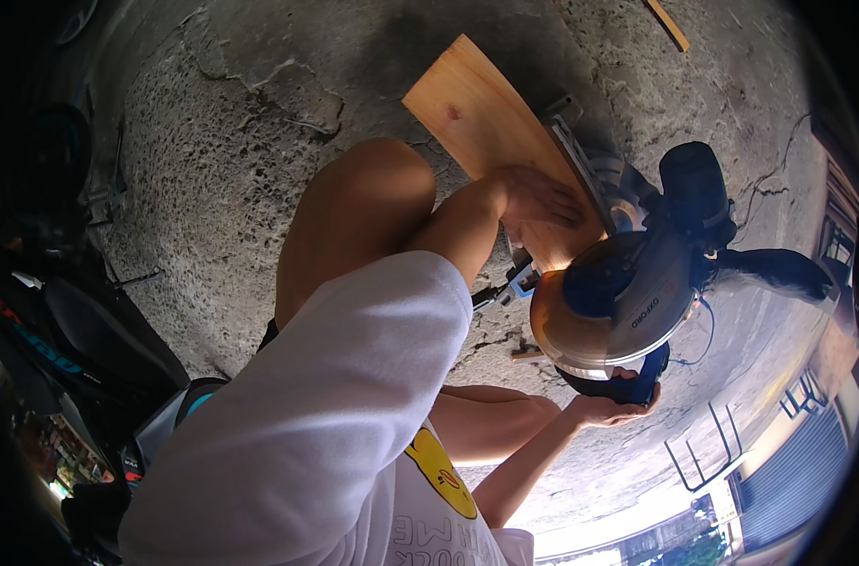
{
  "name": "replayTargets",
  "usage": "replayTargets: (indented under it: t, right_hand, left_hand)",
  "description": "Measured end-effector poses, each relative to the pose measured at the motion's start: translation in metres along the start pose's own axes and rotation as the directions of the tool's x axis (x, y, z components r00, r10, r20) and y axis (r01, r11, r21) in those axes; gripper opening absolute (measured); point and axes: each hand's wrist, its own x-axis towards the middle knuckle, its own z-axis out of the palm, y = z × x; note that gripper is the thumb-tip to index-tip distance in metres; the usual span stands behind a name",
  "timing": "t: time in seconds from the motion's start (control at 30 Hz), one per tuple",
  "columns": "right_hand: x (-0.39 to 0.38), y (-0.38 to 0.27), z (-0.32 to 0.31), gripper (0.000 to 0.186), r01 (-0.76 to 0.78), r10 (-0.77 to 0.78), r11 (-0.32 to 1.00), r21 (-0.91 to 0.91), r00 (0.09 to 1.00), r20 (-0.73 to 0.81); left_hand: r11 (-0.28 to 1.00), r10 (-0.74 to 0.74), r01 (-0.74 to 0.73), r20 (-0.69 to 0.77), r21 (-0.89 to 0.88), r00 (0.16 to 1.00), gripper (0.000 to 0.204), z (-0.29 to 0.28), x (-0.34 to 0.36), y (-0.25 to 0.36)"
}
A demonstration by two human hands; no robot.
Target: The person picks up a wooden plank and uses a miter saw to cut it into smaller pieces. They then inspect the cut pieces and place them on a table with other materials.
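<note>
A wooden board (476, 108) with a dark knot lies on the bed of a miter saw (627, 297), against its metal fence (580, 170). My left hand (541, 200) rests flat on the board close to the round blade guard, with its fingers stretched toward the fence. Below the guard, my right hand (613, 407) is closed around the saw's dark handle (644, 377). The saw head stands over the near end of the board; the guard hides the blade and that end. A warm glow shows through the guard's edge.
My bare knees (373, 189) are bent beside the saw on rough, cracked concrete (203, 170). A dark motorbike (80, 330) stands at the left. A thin wood strip (670, 25) lies at the top right, and a metal rack (703, 453) stands at the lower right.
</note>
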Motion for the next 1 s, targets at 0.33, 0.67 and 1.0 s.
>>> replayTargets:
  t: [0.33, 0.67, 1.0]
  right_hand:
    - [-0.004, 0.001, -0.002, 0.063, -0.002, 0.002, 1.000, 0.008, 1.000, -0.008]
    - [0.002, 0.009, -0.009, 0.065, 0.002, -0.003, 1.000, 0.020, 0.997, 0.078]
    - [-0.004, 0.001, -0.002, 0.065, 0.032, -0.032, 0.999, -0.035, 0.999, 0.017]
  left_hand:
    - [0.999, 0.021, -0.022, -0.017, -0.027, 1.000, 0.102, 0.000, 0.006, -0.001]
    - [1.000, -0.021, 0.021, 0.006, -0.001, 1.000, 0.101, -0.006, -0.001, 0.003]
    - [1.000, -0.016, 0.016, 0.018, -0.006, 1.000, 0.102, 0.002, -0.001, 0.001]
